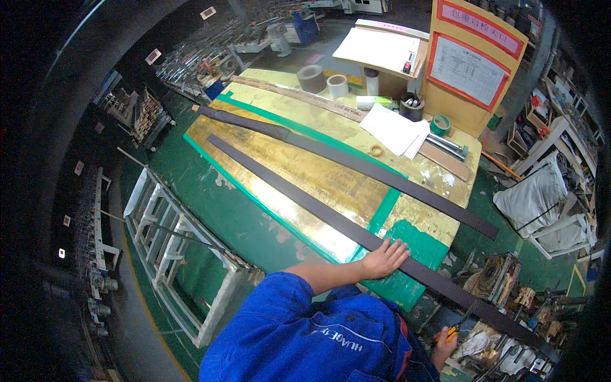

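Note:
A long dark brown strip lies diagonally over the table, its right end reaching past the table edge. Palm down, my left hand lies on this strip near the table's front right corner, fingers stretched out. Below and to the right, beside the overhanging part of the strip, my right hand is closed around a hand tool with a yellow and black handle. The tool's thin tip points up toward the strip; its exact kind is unclear. A second dark strip lies farther back, roughly alongside the first.
The yellowish tabletop has green tape along its edges. Tape rolls, papers and a green roll lie at the back. A white metal frame stands left; a cluttered cart stands at the right.

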`<state>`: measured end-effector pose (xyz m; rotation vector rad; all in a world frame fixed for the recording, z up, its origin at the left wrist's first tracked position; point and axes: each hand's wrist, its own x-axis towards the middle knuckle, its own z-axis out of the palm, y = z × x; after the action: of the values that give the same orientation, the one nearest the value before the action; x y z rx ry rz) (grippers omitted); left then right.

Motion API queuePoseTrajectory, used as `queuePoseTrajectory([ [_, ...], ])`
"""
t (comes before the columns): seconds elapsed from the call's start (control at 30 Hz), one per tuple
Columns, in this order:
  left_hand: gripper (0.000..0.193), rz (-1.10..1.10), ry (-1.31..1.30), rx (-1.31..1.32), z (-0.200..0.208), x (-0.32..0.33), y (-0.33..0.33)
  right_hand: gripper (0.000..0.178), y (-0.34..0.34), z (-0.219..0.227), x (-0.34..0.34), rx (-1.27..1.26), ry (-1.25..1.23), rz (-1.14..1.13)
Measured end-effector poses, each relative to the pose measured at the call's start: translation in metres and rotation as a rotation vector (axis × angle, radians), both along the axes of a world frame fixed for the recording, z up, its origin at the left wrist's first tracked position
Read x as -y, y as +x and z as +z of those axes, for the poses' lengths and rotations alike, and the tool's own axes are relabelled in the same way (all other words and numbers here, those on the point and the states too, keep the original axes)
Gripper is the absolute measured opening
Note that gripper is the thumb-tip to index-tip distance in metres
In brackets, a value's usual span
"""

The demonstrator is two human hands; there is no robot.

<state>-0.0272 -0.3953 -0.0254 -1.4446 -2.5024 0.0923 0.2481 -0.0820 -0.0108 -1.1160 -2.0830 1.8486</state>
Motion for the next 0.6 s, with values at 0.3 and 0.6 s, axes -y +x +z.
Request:
queuePoseTrajectory([
  [0.3, 0.060, -0.087, -0.092, 0.002, 0.002, 0.025, -0.024, 0.040, 0.020, -0.026, 0.041, 0.190, 0.221, -0.120],
  [0.6, 0.054, -0.203, 0.032, 0.053, 0.015, 0.027, -0.031, 0.039, 0.018, -0.013, 0.076, 0.071, -0.010, -0.241],
])
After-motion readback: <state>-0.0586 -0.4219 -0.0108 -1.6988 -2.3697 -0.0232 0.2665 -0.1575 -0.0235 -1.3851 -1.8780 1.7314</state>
